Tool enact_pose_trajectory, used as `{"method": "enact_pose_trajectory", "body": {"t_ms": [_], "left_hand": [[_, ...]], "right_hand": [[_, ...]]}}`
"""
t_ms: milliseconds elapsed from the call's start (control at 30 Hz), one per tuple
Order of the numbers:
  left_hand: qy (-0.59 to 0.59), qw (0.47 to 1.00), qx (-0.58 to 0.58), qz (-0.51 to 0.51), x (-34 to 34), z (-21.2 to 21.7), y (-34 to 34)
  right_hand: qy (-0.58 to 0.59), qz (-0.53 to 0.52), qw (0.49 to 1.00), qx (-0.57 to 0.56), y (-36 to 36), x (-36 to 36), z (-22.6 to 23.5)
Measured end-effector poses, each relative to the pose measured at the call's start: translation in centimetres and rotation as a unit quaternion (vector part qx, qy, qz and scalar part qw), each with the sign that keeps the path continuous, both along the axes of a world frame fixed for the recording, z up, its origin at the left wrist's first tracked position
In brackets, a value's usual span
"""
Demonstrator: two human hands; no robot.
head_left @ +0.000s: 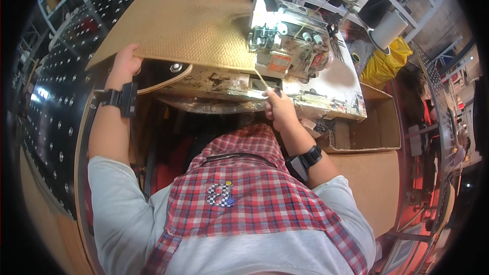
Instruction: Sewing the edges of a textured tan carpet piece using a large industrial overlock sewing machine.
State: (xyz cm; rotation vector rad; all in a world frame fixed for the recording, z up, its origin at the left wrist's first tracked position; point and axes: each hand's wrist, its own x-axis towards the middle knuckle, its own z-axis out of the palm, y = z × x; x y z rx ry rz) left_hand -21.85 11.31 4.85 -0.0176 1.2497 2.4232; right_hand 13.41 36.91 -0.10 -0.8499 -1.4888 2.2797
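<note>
A large tan textured sheet (188,20) stretches from the left toward a lit sewing machine (290,46), its near right corner beside the machine's needle area. My left hand (127,62) is closed on the sheet's near edge, over at the left. In front of the machine, my right hand (280,111) pinches the end of a thin yellowish cord (262,79), which runs up to the sheet's corner. A small dark shape shows by my right fingers; what it is I cannot make out.
Thread cones (389,30) stand behind the machine on the right. A yellow bag (389,63) and an open cardboard box (379,122) sit at the right. On the left is a dark studded table surface (56,137).
</note>
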Motion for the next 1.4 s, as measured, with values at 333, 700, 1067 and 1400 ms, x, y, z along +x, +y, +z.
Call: {"method": "enact_pose_trajectory", "body": {"t_ms": [333,700,1067,1400], "left_hand": [[0.101,0.985,-0.134,-0.049,-6.7,-1.5,4.4],[0.521,0.471,-0.709,0.059,-9.6,1.0,1.9],[0.841,0.296,-0.440,-0.105,8.2,2.7,14.8],[0.679,0.570,-0.437,-0.154,7.8,2.3,19.7]], "right_hand": [[-0.015,-0.040,0.999,-0.010,1.1,1.8,0.0],[0.018,-0.013,1.000,-0.007,0.7,1.1,1.9],[0.075,0.032,0.995,0.061,-0.9,-6.0,4.1],[0.035,0.032,0.992,-0.115,0.0,-12.8,5.9]]}}
